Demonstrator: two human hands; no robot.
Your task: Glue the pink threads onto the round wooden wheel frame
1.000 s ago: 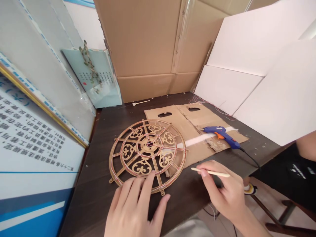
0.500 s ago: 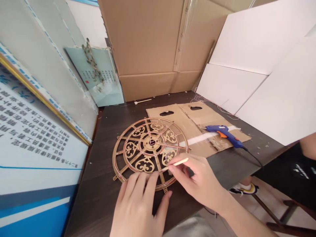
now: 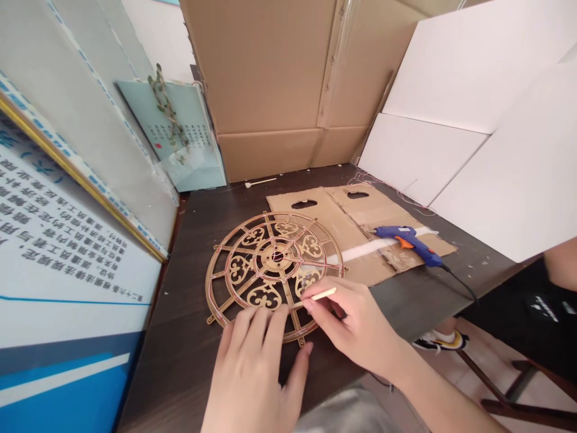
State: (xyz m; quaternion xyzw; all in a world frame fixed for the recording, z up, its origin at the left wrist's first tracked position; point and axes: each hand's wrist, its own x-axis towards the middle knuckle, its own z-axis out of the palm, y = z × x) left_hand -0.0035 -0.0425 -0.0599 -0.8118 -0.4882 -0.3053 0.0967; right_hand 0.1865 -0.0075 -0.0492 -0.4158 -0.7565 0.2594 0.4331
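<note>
A round wooden lattice frame [image 3: 276, 256] with spokes, rings and scrollwork lies flat on a dark table, thin reddish wire running along its rings. My left hand [image 3: 255, 361] rests on its near edge, fingers stretched out and thumb apart, with nothing visible in its grasp. Between the thumb and fingers of my right hand [image 3: 356, 319] is pinched a thin pale wooden stick [image 3: 324, 294]. The stick's lower end points at the lower right part of the frame, close to my left fingertips; its exact contact is hidden.
A blue glue gun [image 3: 408, 240] with an orange trigger lies on flattened cardboard [image 3: 311, 219] to the right. Another stick [image 3: 261, 182] lies at the back. Tall cardboard [image 3: 270, 72] and white boards [image 3: 451, 120] enclose the table [image 3: 180, 282]. A person in black [image 3: 536, 313] is at the right.
My right hand and its stick have shifted slightly left. My left hand stays on the frame's near edge. The view has moved slightly.
</note>
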